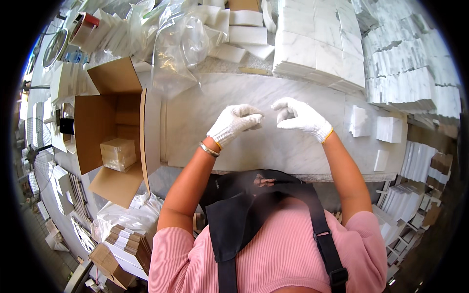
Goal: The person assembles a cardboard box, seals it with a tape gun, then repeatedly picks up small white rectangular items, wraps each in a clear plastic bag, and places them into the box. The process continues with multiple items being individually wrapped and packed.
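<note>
Both my hands wear white knit gloves and hover close together over the white marble tabletop (273, 151). My left hand (234, 124) is curled, fingers pointing right toward the other hand. My right hand (300, 117) has its thumb and fingers bent into a pinch, a small gap away from the left fingertips. I see nothing held in either glove. A metal bracelet sits on my left wrist.
An open cardboard box (105, 124) lies at the table's left end with a wrapped block (118, 154) inside. Clear plastic bags (181, 41) and stacks of white marble tiles (317, 49) fill the back. Small tile pieces (376, 128) rest at right.
</note>
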A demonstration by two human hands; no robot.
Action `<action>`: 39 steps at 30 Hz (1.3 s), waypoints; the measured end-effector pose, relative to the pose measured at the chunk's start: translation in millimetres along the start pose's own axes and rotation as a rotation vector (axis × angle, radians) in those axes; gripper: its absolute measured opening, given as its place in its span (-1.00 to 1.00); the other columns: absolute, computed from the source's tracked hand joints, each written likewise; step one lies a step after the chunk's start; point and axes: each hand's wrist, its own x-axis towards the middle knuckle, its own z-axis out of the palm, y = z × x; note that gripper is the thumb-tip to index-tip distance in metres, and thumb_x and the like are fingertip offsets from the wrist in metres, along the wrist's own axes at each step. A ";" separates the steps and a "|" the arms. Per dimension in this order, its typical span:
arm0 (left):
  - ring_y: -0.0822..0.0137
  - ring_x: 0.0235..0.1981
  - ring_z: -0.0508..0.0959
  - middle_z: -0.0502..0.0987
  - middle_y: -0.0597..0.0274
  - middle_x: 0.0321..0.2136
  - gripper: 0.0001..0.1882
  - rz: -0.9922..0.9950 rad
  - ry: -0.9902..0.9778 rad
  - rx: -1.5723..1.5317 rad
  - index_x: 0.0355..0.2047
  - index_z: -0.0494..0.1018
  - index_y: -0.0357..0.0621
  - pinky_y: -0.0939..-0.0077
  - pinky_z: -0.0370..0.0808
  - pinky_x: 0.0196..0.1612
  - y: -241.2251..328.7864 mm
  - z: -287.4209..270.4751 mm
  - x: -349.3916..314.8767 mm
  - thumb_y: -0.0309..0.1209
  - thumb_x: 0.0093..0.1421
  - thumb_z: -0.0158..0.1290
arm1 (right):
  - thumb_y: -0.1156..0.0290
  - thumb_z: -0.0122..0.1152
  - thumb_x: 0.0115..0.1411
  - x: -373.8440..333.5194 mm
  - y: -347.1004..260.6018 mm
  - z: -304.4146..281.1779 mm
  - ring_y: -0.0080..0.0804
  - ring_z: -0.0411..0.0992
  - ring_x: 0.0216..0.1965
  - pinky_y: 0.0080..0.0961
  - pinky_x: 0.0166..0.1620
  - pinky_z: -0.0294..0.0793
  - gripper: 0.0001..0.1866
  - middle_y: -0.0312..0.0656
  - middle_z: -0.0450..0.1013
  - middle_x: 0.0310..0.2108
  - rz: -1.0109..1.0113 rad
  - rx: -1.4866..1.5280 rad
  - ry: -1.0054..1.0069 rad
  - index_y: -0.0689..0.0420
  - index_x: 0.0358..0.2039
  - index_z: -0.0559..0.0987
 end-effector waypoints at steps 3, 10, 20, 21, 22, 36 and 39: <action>0.46 -0.31 0.65 0.71 0.25 -0.26 -0.65 -0.067 0.038 0.022 -0.01 0.63 -0.13 0.57 0.55 -0.19 -0.9 -2.5 3.9 -0.16 0.35 0.18 | 0.51 0.36 0.19 -10.1 5.3 -6.4 -0.55 0.52 -0.23 -0.50 -0.09 0.55 -0.46 -0.25 0.57 -0.25 0.018 0.076 0.143 0.22 0.19 0.46; 0.45 -0.35 0.66 0.71 0.27 -0.32 -0.66 -0.064 0.077 0.193 -0.08 0.65 -0.11 0.52 0.56 -0.23 6.2 -7.3 13.0 -0.13 0.37 0.13 | 0.53 0.32 0.21 -11.6 23.5 2.6 -0.56 0.50 -0.29 -0.54 -0.17 0.53 -0.53 -0.25 0.58 -0.27 0.004 0.149 0.389 0.24 0.14 0.50; 0.10 -0.17 0.60 0.64 0.18 -0.13 -0.78 0.326 0.412 0.977 -0.39 0.67 -0.03 0.21 0.51 -0.13 -8.4 1.6 52.8 -0.16 0.16 0.24 | 0.40 0.35 0.17 3.6 44.6 8.4 -0.46 0.53 -0.20 -0.42 -0.05 0.53 -0.60 -0.29 0.61 -0.27 -0.036 -0.242 0.712 0.07 0.05 0.60; 0.10 -0.14 0.58 0.63 0.19 -0.10 -0.77 0.377 0.436 0.993 -0.43 0.67 -0.04 0.20 0.50 -0.10 -9.1 0.5 57.3 -0.16 0.14 0.26 | 0.39 0.35 0.17 6.8 45.3 5.9 -0.45 0.53 -0.21 -0.42 -0.06 0.53 -0.60 -0.28 0.61 -0.27 -0.055 -0.252 0.727 0.07 0.04 0.59; 0.09 -0.11 0.57 0.62 0.19 -0.08 -0.76 0.441 0.484 1.013 -0.44 0.66 -0.04 0.18 0.49 -0.08 -10.0 -0.5 61.3 -0.15 0.13 0.26 | 0.39 0.36 0.16 9.8 45.5 4.0 -0.44 0.53 -0.22 -0.41 -0.06 0.54 -0.60 -0.28 0.62 -0.27 -0.074 -0.263 0.742 0.07 0.04 0.59; -0.04 0.20 0.46 0.50 0.01 0.20 -0.68 0.738 0.584 0.903 -0.58 0.49 -0.06 0.06 0.37 0.16 -20.0 -15.1 94.3 -0.24 -0.08 0.44 | 0.21 0.45 0.12 22.7 34.1 -30.9 -0.23 0.60 -0.29 -0.32 -0.19 0.59 -0.57 -0.22 0.62 -0.30 -0.200 -1.261 0.895 -0.06 0.01 0.59; -0.04 0.21 0.46 0.51 0.03 0.18 -0.68 0.742 0.606 0.866 -0.58 0.48 -0.04 0.05 0.37 0.16 -20.4 -15.7 91.9 -0.25 -0.10 0.45 | 0.12 0.42 0.13 -1.7 -13.2 -30.4 -0.24 0.58 -0.32 -0.27 -0.25 0.58 -0.66 -0.25 0.58 -0.39 -0.324 -1.231 0.792 -0.06 -0.12 0.63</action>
